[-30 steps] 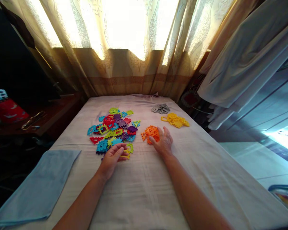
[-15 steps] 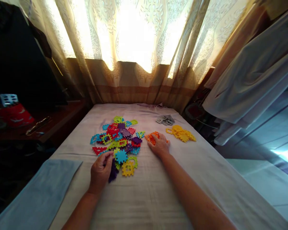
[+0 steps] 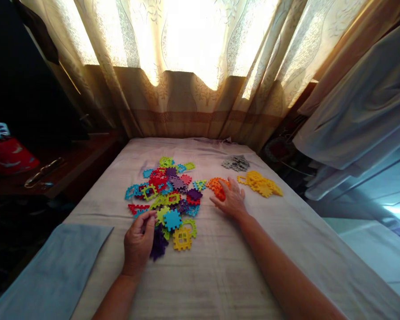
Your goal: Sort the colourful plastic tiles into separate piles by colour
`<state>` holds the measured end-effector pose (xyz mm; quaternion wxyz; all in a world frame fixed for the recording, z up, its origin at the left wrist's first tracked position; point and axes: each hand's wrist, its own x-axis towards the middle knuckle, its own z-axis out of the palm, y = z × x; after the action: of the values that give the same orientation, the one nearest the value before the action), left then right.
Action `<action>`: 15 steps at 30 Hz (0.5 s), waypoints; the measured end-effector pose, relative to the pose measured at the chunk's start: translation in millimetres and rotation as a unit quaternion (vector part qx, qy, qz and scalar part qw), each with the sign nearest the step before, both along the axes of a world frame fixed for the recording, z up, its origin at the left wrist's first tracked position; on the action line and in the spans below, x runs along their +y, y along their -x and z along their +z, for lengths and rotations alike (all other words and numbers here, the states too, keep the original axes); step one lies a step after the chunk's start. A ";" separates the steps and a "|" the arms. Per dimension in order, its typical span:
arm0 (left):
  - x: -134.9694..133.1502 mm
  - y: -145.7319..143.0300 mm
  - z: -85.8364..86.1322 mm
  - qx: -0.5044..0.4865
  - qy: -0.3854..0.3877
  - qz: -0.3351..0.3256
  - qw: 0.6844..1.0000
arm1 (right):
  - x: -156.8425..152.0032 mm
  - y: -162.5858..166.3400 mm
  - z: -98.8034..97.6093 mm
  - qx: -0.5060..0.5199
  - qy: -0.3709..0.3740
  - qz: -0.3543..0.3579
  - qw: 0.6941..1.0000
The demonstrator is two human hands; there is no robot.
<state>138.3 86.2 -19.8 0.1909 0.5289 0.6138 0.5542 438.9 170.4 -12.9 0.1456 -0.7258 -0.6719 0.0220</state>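
My right hand [image 3: 232, 199] is open with fingers spread, at the right edge of a small heap of orange interlocking plastic pieces [image 3: 216, 186], partly covering it. My left hand [image 3: 139, 238] is closed, thumb and fingers drawn together at the near left edge of a mixed pile. What its fingers hold, if anything, is hidden. Dark purple pieces [image 3: 158, 243] lie right beside it. In the pile are a blue square piece [image 3: 172, 219], a yellow window piece [image 3: 182, 239], a red piece [image 3: 158, 182] and several green, purple and blue ones.
Sorted heaps of yellow pieces [image 3: 262, 184] and grey pieces [image 3: 236, 163] lie on the right of the sheet-covered surface [image 3: 206, 275]. A blue-grey cloth [image 3: 56, 266] lies at the left. Curtains [image 3: 190, 104] hang behind; clothes [image 3: 356, 102] hang at right.
My right hand has lifted and drawn back from the orange heap, its fingers spreading, so more of the heap shows. My left hand stays closed in nearly the same place. The view has shifted slightly.
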 end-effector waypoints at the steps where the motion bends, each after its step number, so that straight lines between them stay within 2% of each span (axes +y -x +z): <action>1: -0.2 -0.3 0.1 0.000 0.002 0.001 1.000 | -3.5 -4.8 -2.5 -0.009 0.009 0.023 1.000; 5: 0.0 -1.2 -0.2 -0.002 0.013 -0.002 1.000 | 5.4 -18.4 -10.6 -0.031 0.035 0.071 0.996; 15: -0.2 -0.1 -2.2 -0.033 0.035 0.010 0.999 | 90.8 2.6 -4.7 -0.029 0.033 0.028 0.999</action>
<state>138.4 86.0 -22.0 0.2237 0.4971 0.6316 0.5513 436.3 261.2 -17.6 0.1017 -0.7118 -0.6945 0.0272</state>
